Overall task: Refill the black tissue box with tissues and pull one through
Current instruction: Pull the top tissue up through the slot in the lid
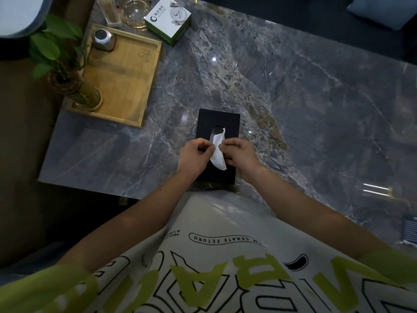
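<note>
The black tissue box [217,119] stands on the grey marble table [293,98], close to its near edge. A white tissue [218,152] sticks out of the oval slot in its lid and trails toward me. My left hand [194,155] pinches the tissue's left edge. My right hand [241,153] pinches its right edge. Both hands rest over the near half of the lid and hide part of it.
A wooden tray [126,82] at the far left holds a plant in a glass vase [67,75] and a metal jar [104,39]. Behind it stand a white and green carton [168,19], a glass bowl [135,12] and a clear bottle [110,11].
</note>
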Motion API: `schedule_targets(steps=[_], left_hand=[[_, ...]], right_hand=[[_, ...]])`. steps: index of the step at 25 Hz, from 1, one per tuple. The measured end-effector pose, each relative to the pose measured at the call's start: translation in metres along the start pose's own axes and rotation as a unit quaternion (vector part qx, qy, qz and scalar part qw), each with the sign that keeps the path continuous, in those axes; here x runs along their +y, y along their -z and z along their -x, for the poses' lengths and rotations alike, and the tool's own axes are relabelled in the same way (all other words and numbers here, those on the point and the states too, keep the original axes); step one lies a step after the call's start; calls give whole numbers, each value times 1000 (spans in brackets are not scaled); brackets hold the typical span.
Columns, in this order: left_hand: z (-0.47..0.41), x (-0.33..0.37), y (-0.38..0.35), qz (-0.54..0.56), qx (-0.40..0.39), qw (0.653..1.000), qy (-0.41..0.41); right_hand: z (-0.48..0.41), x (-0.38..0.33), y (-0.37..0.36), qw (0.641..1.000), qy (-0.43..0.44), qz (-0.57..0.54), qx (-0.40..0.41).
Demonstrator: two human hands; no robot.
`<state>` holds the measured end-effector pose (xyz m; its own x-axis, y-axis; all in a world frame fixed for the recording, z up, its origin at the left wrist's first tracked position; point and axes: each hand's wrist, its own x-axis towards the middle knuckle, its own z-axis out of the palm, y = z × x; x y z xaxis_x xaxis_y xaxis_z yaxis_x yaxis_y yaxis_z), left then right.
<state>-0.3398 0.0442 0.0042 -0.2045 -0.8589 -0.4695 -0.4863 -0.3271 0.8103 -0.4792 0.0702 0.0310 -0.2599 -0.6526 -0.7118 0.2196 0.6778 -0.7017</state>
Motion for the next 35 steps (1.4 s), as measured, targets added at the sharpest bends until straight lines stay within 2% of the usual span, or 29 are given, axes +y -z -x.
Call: schedule_targets(steps=[11, 17, 19, 22, 29, 32, 35], left_hand=[[4, 2, 1, 6, -28, 999, 15], [3, 2, 0, 12, -8, 1000, -8], [4, 3, 1, 14, 1, 1000, -13], [6, 5, 1, 26, 25, 999, -13], [13, 5, 3, 81, 66, 994, -9], [12, 5, 3, 65, 57, 996, -8], [12, 6, 3, 64, 58, 996, -3]], right_hand=[[-3, 1, 7, 999, -7, -33, -18], [-6, 5, 7, 1000, -6, -15, -6], [-8, 5, 7, 1000, 1, 17, 13], [-8, 5, 4, 988, 36, 139, 54], [-5, 10, 0, 914, 148, 365, 95], [-2, 10, -1, 909, 183, 366, 80], [-3, 15, 2, 932, 182, 308, 67]])
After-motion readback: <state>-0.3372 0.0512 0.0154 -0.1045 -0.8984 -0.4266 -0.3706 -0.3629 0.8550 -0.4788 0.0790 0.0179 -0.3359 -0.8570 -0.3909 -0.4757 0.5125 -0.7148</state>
